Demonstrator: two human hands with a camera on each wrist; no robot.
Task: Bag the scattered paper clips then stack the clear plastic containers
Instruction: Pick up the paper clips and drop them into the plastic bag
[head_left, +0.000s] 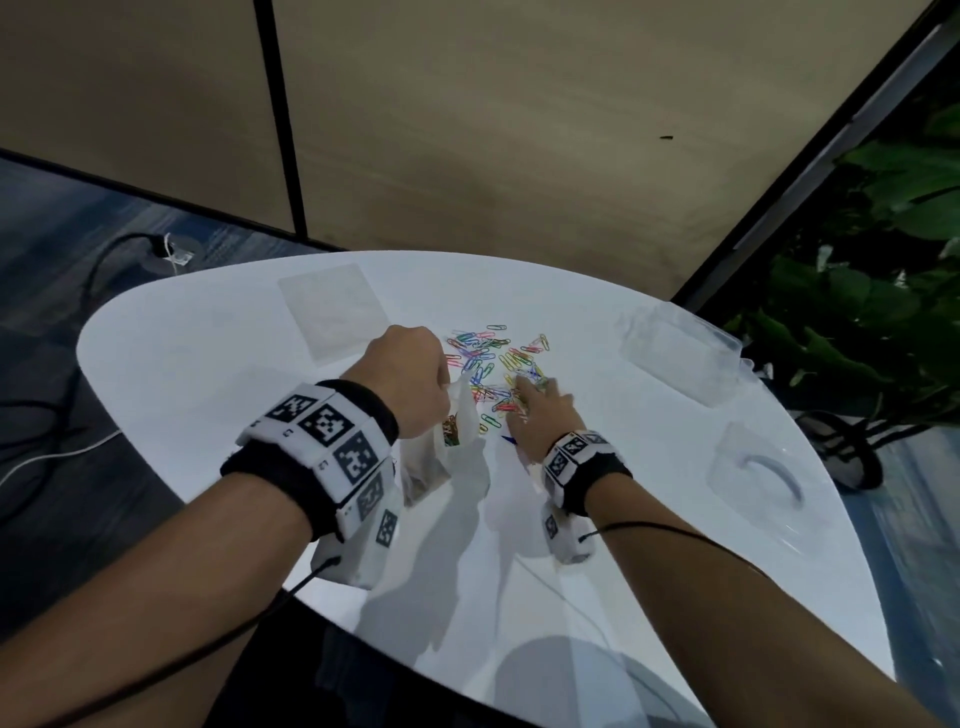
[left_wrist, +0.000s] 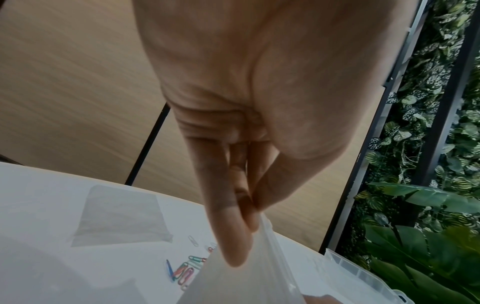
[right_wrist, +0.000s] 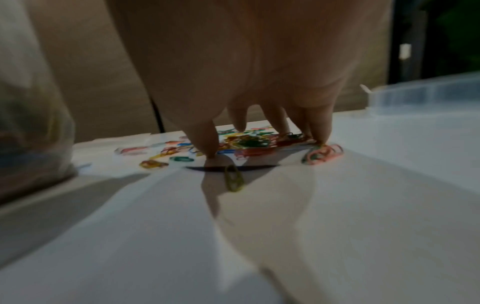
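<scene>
Colourful paper clips (head_left: 493, 353) lie scattered mid-table. My left hand (head_left: 444, 387) pinches the rim of a clear plastic bag (head_left: 460, 421), which hangs down with some clips inside; the wrist view shows thumb and fingers of the left hand (left_wrist: 249, 214) closed on the bag (left_wrist: 246, 277) edge, clips (left_wrist: 184, 271) beyond. My right hand (head_left: 540, 402) reaches into the pile, its spread fingertips (right_wrist: 210, 152) touching the table among the clips (right_wrist: 249, 144), holding none that I can see. A clear container (head_left: 675, 353) sits far right, and another clear piece with a handle (head_left: 753, 478) sits nearer.
A flat empty clear bag (head_left: 332, 306) lies at the back left of the white table (head_left: 208, 353). Leafy plants (head_left: 883, 260) stand off the right edge. A wood-panel wall is behind, and cables (head_left: 104, 260) run on the floor at left.
</scene>
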